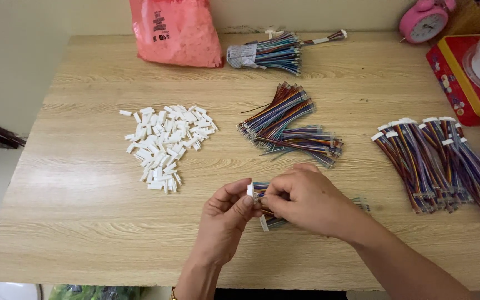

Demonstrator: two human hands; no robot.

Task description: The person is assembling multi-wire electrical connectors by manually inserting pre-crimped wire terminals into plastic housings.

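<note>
Our left hand [226, 214] and right hand [306, 197] pinch a small white plastic connector [250, 189] on multicoloured thin wires [270, 222] above the pale wooden table [84, 211].

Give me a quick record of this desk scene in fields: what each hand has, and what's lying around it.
left hand: pinches a small white connector
right hand: holds a multicoloured wire set against that connector
white housings pile: loose, left of centre
loose wire bundles: centre of wooden table
wires with connectors: stacked on the right
pink bag: back edge
taped wire bundle: beside the bag
pink clock: back right corner
</note>
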